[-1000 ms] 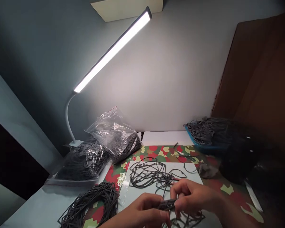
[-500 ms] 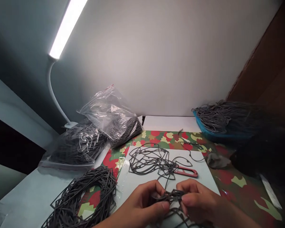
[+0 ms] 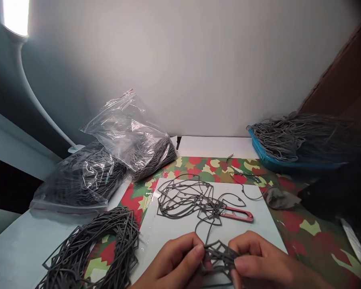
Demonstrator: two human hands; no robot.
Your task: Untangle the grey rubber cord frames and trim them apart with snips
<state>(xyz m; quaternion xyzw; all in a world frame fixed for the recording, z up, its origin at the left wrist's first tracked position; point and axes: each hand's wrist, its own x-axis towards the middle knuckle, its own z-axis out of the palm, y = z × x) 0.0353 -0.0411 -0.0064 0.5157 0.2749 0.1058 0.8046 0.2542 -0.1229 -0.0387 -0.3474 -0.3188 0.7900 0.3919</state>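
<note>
My left hand [image 3: 174, 263] and my right hand [image 3: 258, 263] are close together at the bottom edge, both pinched on a small bunch of thin grey rubber gasket frames [image 3: 219, 257] held between them. The fingers of both hands are curled round it. Just beyond my hands, loose grey gasket frames [image 3: 185, 198] lie spread on a white sheet [image 3: 165, 233]. Red-handled snips [image 3: 239, 215] lie partly under those frames.
A stack of grey frames [image 3: 93, 249] lies at the left front. Two clear plastic bags [image 3: 87, 176] full of grey frames sit at back left by the lamp stem [image 3: 36, 102]. A blue basket [image 3: 276, 162] heaped with grey frames stands at back right. A camouflage-pattern mat [image 3: 307, 228] covers the table.
The view has tilted downward, so the lamp bar has slid out of the top. My hands stay together on the gasket bunch, and the red snips have come into sight.
</note>
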